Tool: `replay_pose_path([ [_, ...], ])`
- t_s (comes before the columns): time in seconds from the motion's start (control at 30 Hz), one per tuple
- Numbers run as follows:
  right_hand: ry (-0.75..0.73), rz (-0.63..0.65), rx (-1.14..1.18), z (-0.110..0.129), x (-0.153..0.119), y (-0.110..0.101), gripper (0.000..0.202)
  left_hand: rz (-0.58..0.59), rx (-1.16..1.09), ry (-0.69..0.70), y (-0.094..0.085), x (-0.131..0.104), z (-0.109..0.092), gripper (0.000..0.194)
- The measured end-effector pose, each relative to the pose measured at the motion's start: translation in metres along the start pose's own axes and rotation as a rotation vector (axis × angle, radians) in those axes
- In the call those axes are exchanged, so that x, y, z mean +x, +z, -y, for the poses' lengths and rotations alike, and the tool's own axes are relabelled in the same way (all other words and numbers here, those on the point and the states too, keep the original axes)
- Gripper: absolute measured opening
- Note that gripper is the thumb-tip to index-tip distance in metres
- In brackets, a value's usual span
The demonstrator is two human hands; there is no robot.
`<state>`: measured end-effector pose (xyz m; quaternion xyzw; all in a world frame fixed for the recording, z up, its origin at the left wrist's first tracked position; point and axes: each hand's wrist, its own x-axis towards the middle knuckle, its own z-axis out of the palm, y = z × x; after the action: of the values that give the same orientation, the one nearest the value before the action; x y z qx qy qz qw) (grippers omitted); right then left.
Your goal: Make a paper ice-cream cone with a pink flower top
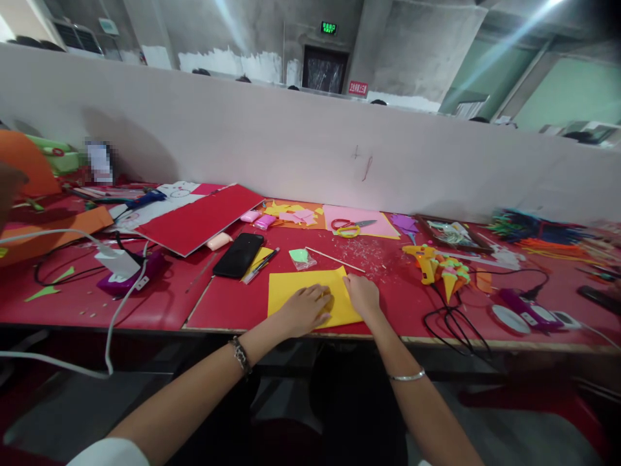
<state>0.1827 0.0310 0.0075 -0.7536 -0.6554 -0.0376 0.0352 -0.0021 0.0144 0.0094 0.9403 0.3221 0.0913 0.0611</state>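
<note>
A yellow sheet (285,291), paper or thin foam, lies on the red table in front of me. My left hand (305,309) rests flat on it, fingers stretched out and slightly spread. At the sheet's right edge, my right hand (363,294) is closed with its fingers curled onto that edge. One top corner of the sheet sticks up beside the right knuckles. Just beyond the sheet are a thin wooden stick (334,259) and a small clear bag with a pale green piece (301,259). The right fingertips are partly hidden.
Left of the sheet lie a black phone (239,255) and a pen (262,264). Scissors (353,228) rest on pink paper behind. To the right are an orange glue gun (423,262), its looped cable and a purple power strip (531,310). A white partition (291,142) stands behind.
</note>
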Motion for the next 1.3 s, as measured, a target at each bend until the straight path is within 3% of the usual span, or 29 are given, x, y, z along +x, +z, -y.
replay_pose_path([
  [0.27, 0.013, -0.044, -0.036, -0.007, 0.002, 0.003, 0.037, -0.031, -0.050, -0.031, 0.012, -0.003, 0.009, 0.047],
  [0.63, 0.035, -0.097, 0.098, -0.011, 0.002, 0.015, 0.036, -0.057, -0.013, -0.049, 0.003, -0.043, 0.015, 0.048],
  [0.8, -0.011, -0.119, 0.268, -0.021, 0.002, 0.014, 0.042, -0.230, -0.024, -0.356, 0.010, -0.057, 0.030, 0.064],
  [0.9, -0.032, -0.135, 0.369, -0.026, 0.001, 0.012, 0.046, -0.257, -0.110, -0.487, 0.011, -0.060, 0.040, 0.076],
  [1.07, -0.050, -0.130, 0.438, -0.031, -0.001, 0.012, 0.040, -0.237, -0.086, -0.399, -0.006, -0.038, 0.049, 0.072],
  [1.2, -0.034, -0.136, 0.445, -0.040, -0.007, 0.014, 0.036, -0.196, 0.062, -0.214, -0.018, 0.006, 0.057, 0.052],
  [1.3, -0.026, -0.136, 0.456, -0.045, -0.011, 0.016, 0.035, -0.074, 0.102, -0.159, -0.017, 0.040, 0.066, 0.034],
])
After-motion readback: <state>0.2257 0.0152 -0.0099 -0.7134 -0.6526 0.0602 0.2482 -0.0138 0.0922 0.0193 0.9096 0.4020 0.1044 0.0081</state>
